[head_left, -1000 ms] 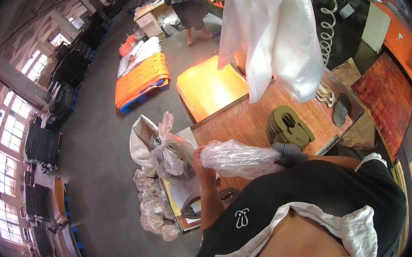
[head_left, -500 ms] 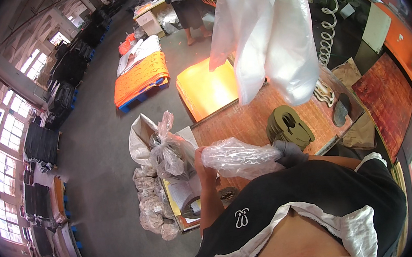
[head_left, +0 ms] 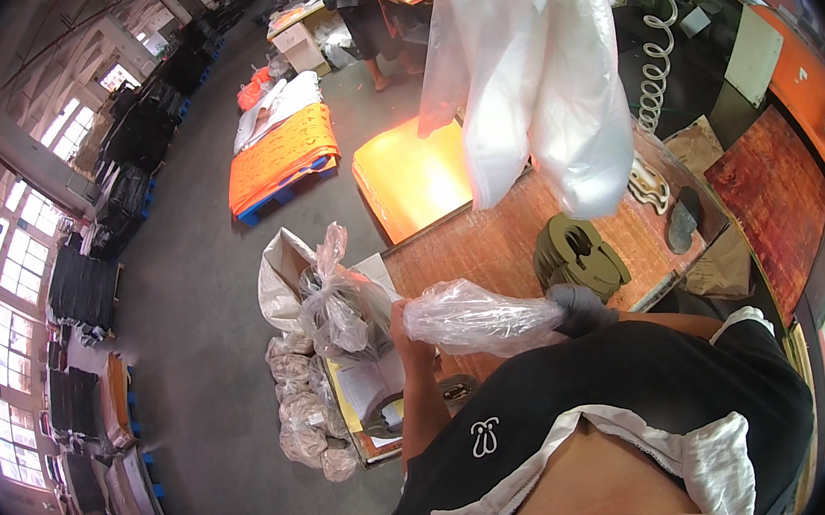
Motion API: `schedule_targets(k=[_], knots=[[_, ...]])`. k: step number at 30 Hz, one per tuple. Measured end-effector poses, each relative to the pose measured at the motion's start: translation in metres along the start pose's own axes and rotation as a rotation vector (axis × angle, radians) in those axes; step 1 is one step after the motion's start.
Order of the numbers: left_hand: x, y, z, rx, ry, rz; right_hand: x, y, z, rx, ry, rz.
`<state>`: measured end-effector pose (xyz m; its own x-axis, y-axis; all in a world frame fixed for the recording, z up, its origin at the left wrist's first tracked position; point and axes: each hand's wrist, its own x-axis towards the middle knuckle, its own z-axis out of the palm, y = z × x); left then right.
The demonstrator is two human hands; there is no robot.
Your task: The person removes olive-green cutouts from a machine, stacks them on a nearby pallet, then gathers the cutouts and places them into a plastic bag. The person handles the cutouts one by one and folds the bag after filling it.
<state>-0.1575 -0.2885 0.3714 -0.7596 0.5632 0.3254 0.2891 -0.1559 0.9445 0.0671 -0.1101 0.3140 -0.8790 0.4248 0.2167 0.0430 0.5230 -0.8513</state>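
Observation:
Stretched between my hands is a crumpled clear plastic bag (head_left: 479,317), held just in front of my chest over the table's near edge. My bare left hand (head_left: 410,333) grips its left end. At the other end my right hand (head_left: 582,308), in a dark grey glove, is closed on the gathered plastic. Just beyond the glove stands a stack of olive-green cut-out foam-like pieces (head_left: 578,252) with openings in the middle. Whether anything lies inside the bag I cannot tell.
Long clear plastic bags (head_left: 535,84) hang over the wooden table (head_left: 466,242). Tied bags (head_left: 338,311) stand at its left, a grey stone-like piece (head_left: 684,219) at its right. Orange sheets (head_left: 414,172) lie beyond. Another person (head_left: 363,21) stands at the back.
The bag between my hands has drawn slightly narrower and shifted a little. The hanging bags have swayed slightly left. The person at the back has shifted posture.

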Motion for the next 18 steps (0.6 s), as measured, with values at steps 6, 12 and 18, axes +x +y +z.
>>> schedule_targets(k=[6, 12, 18], knots=[[-0.001, -0.006, -0.003, 0.034, -0.008, -0.003, 0.001, -0.008, 0.003, 0.040, 0.199, -0.232], [-0.003, -0.012, -0.002, -0.019, -0.006, -0.005, -0.003, -0.002, 0.001, 0.082, -0.028, -0.039], [-0.005, -0.012, -0.001, -0.135, -0.013, -0.052, -0.008, -0.009, -0.004, -0.077, -0.044, 0.012]])
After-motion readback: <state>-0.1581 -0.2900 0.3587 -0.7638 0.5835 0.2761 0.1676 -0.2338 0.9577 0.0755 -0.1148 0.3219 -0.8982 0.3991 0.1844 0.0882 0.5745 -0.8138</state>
